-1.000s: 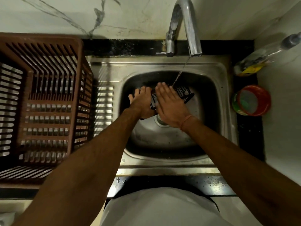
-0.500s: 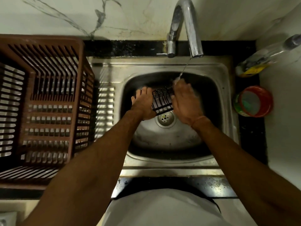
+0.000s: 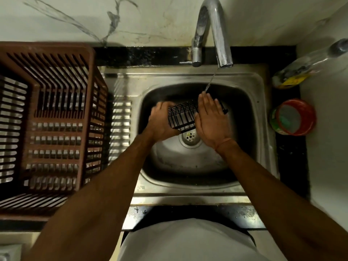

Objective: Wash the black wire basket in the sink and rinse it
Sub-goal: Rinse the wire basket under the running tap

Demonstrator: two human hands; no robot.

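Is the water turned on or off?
On. A thin stream of water falls from the faucet spout onto the fingertips of the right hand.

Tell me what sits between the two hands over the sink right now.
In the head view, the black wire basket lies between them: the left hand grips its left end, and the right hand lies flat against its right side, above the drain.

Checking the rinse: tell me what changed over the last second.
The right hand, first flat over the black wire basket, slid to its right side, baring the wires; its fingertips now meet the water stream. The left hand still grips the left end. Basket stays over the sink.
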